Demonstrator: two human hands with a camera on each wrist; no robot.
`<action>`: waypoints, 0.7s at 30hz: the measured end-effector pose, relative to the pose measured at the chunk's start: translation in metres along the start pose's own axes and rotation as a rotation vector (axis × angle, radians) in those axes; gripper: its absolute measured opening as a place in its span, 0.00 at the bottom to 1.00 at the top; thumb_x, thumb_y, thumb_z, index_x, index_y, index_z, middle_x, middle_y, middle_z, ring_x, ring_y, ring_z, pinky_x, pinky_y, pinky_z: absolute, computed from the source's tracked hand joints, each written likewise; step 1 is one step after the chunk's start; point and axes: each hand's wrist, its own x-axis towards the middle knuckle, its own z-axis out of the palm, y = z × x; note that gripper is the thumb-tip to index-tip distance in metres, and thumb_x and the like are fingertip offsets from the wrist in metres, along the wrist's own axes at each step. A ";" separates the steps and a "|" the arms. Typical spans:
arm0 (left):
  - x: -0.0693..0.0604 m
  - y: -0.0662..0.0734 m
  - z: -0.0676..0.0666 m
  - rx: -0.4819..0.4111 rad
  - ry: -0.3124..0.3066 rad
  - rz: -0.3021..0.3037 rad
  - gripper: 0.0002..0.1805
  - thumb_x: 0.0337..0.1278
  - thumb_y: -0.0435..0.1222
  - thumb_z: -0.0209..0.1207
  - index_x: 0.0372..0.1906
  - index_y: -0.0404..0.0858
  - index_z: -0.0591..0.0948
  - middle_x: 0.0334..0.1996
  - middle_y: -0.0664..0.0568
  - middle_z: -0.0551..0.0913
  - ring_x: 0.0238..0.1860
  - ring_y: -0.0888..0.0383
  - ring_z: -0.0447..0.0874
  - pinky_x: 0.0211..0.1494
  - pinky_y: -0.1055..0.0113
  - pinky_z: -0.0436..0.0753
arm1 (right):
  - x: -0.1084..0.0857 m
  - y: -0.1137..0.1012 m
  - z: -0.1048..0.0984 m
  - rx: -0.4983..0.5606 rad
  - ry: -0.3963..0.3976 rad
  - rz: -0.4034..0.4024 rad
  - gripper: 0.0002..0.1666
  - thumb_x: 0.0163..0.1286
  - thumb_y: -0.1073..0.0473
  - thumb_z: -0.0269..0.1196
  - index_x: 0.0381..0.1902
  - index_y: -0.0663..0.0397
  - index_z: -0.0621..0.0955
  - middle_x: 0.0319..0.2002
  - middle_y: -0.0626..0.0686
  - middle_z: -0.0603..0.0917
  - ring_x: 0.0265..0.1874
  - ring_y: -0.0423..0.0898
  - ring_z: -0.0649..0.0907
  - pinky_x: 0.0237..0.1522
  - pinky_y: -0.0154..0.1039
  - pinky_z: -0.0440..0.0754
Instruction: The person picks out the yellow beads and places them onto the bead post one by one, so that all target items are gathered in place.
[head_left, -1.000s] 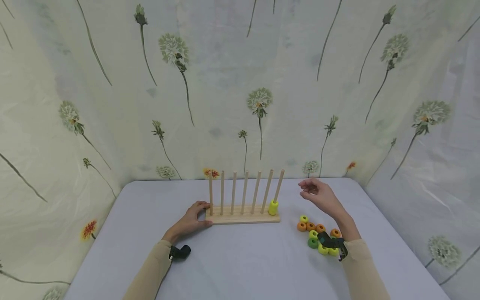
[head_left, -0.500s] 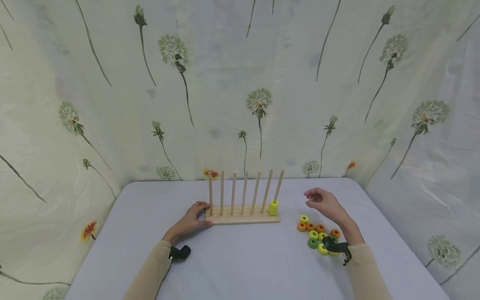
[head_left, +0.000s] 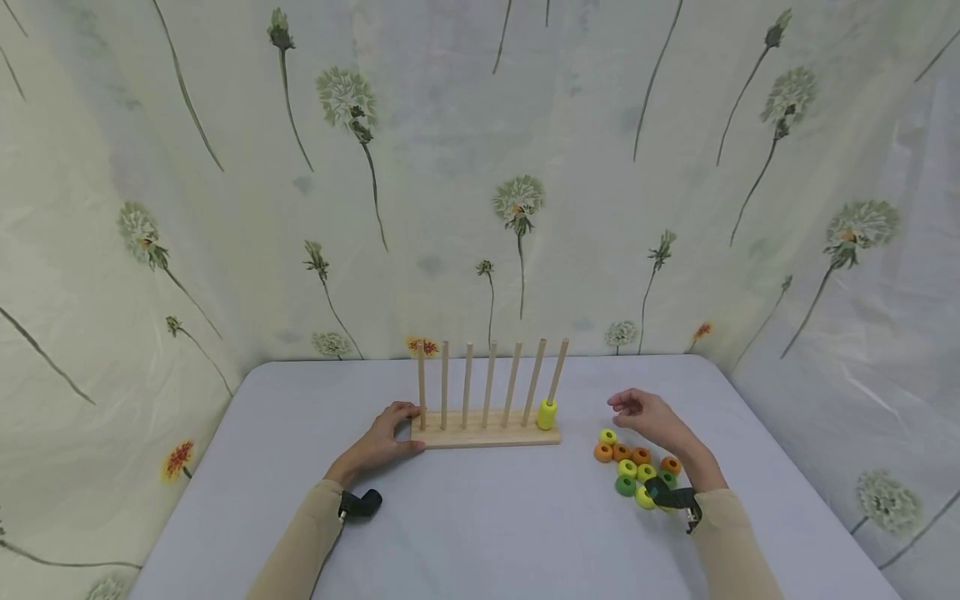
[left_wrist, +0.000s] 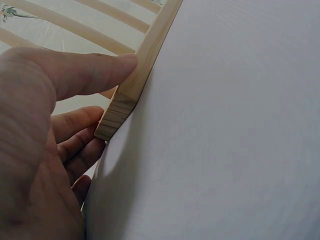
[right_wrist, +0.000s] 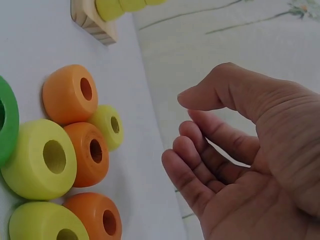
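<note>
My left hand grips the left end of a wooden peg board, thumb on one face of the base and fingers behind it. Several upright pegs stand in a row on that board. On the rightmost peg sits a stack of yellow beads. My right hand hovers over the loose beads, its fingers loosely curled and nothing between them. In the right wrist view, orange beads, yellow beads and a green bead lie apart from the fingertips, most with holes showing.
The beads lie in a cluster on the pale tabletop, right of the board; my right wrist camera hides some of them. A flower-printed cloth hangs behind the table and at both sides.
My right hand has moved away from the stacked peg, to the right and down over the loose beads. The left hand and the peg board have stayed in place.
</note>
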 end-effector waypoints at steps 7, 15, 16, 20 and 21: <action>0.000 0.000 0.000 0.009 0.005 0.001 0.36 0.51 0.45 0.68 0.65 0.37 0.71 0.65 0.42 0.68 0.69 0.40 0.61 0.70 0.41 0.59 | 0.002 0.007 0.005 0.004 -0.052 0.037 0.22 0.66 0.62 0.60 0.56 0.64 0.74 0.51 0.62 0.79 0.44 0.48 0.79 0.47 0.44 0.80; 0.000 0.001 0.000 0.009 0.004 -0.007 0.36 0.51 0.46 0.68 0.65 0.38 0.71 0.65 0.42 0.68 0.70 0.41 0.60 0.71 0.41 0.59 | 0.000 0.013 0.010 0.017 -0.092 0.060 0.21 0.63 0.61 0.63 0.53 0.64 0.75 0.45 0.57 0.80 0.41 0.48 0.78 0.42 0.40 0.80; 0.000 0.001 0.000 0.010 0.004 -0.008 0.36 0.51 0.46 0.68 0.65 0.38 0.71 0.65 0.42 0.67 0.70 0.40 0.60 0.71 0.41 0.59 | 0.000 0.014 0.011 0.018 -0.096 0.067 0.21 0.63 0.61 0.63 0.53 0.64 0.75 0.45 0.56 0.80 0.41 0.48 0.78 0.41 0.40 0.80; 0.000 0.001 0.000 0.017 0.004 -0.003 0.36 0.51 0.46 0.68 0.65 0.38 0.71 0.65 0.42 0.68 0.70 0.41 0.60 0.71 0.41 0.59 | -0.001 0.015 0.014 0.025 -0.114 0.084 0.22 0.62 0.62 0.63 0.53 0.63 0.75 0.45 0.56 0.80 0.41 0.48 0.78 0.41 0.39 0.80; 0.000 0.000 0.000 0.020 0.003 0.000 0.36 0.51 0.46 0.68 0.65 0.38 0.71 0.65 0.42 0.68 0.70 0.41 0.60 0.71 0.41 0.59 | -0.001 0.014 0.014 0.027 -0.118 0.087 0.22 0.61 0.62 0.63 0.53 0.63 0.75 0.45 0.56 0.80 0.41 0.48 0.78 0.41 0.38 0.80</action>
